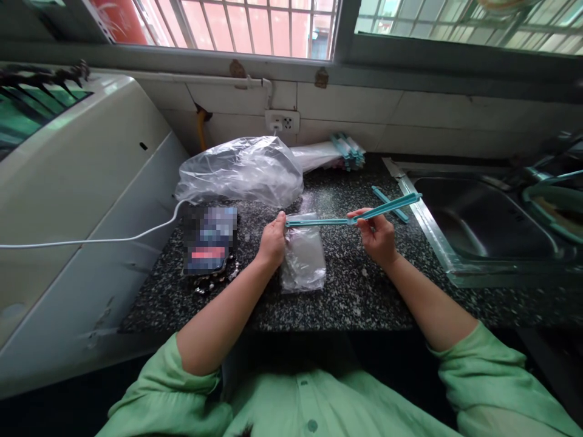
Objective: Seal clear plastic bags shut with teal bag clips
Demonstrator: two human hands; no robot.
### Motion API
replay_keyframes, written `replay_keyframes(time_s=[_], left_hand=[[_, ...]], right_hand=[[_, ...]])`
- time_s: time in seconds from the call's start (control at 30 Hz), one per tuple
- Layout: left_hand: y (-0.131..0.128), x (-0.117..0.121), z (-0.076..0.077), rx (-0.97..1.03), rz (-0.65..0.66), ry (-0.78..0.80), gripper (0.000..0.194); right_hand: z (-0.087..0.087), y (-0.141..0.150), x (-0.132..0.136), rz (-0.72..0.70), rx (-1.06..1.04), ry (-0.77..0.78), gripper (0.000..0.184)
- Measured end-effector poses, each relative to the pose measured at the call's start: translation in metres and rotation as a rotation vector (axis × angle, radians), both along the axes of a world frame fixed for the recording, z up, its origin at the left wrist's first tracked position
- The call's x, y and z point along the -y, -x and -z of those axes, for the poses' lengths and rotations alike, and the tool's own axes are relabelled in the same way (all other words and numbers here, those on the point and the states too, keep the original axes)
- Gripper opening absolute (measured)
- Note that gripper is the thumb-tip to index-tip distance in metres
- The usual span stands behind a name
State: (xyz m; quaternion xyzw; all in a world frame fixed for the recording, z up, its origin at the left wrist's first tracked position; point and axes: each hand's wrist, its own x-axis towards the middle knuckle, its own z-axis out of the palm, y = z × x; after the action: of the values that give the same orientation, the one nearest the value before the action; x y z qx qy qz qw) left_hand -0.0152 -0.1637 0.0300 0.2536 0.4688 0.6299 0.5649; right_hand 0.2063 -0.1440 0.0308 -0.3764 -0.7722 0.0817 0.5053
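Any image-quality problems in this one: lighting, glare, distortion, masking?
Head view: daylight backlight, barred window washed out; glare on the large plastic bag; sheen on the granite countertop; phone-like item pixelated; wide-angle stretching towards the edges; teal sealing clip legible.

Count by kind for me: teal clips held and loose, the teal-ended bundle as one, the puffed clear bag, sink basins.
Held teal clip: 1
Loose teal clip: 1
Teal-ended bundle: 1 (pieces inside can't be counted)
Puffed clear bag: 1
Sink basin: 1
Total: 5
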Motion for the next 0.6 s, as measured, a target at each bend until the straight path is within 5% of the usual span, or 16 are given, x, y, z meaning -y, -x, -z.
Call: replay_keyframes(time_s=[0.4, 0.6], left_hand=[[0.003, 0.0, -0.01, 0.067, -0.118, 0.061, 0.033], [0.005, 0.001, -0.01, 0.033, -0.087, 0.025, 0.036]], right_hand=[[-0.004, 0.005, 0.0, -0.095, -0.43, 0.38, 0.025], [-0.004, 0.003, -0.002, -0.145, -0.445, 0.487, 0.03]])
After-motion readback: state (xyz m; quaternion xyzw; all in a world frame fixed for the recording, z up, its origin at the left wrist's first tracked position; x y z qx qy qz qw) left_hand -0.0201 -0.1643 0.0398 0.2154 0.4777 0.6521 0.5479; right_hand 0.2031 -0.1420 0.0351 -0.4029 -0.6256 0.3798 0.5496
